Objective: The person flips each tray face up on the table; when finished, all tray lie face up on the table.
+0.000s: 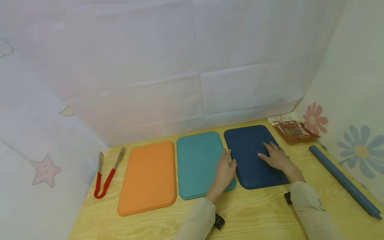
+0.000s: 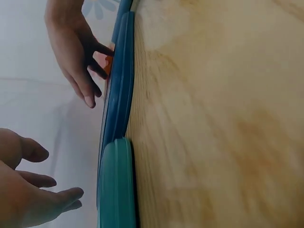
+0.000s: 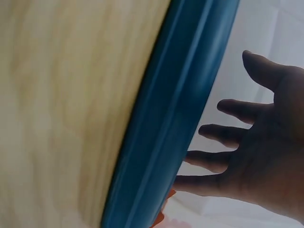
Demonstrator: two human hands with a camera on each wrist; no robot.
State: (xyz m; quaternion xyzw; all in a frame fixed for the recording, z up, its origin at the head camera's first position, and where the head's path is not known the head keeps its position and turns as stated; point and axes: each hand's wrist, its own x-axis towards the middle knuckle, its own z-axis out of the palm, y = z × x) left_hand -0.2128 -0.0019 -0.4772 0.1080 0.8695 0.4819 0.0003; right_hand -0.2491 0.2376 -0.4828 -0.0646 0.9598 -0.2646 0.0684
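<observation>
In the head view, a dark blue flat rectangular piece [image 1: 249, 156] with rounded corners lies beside a similar teal one [image 1: 196, 163], and an orange one [image 1: 150, 176] is farther left. My left hand [image 1: 223, 173] is over the teal piece's right edge, fingers extended toward the dark blue one. Over the dark blue piece is my right hand [image 1: 276, 158], its fingers spread. The left wrist view shows both hands above the raised rims of the teal [image 2: 116, 185] and dark blue [image 2: 121, 85] pieces. Neither hand grips anything.
Red-handled tongs [image 1: 106, 176] lie at the table's left. A brown food packet [image 1: 294, 130] sits at the back right, with a blue-grey rolled tube [image 1: 345, 181] along the right edge. White patterned cloth [image 1: 150, 66] surrounds the wooden table [image 1: 252, 213] at the back and sides.
</observation>
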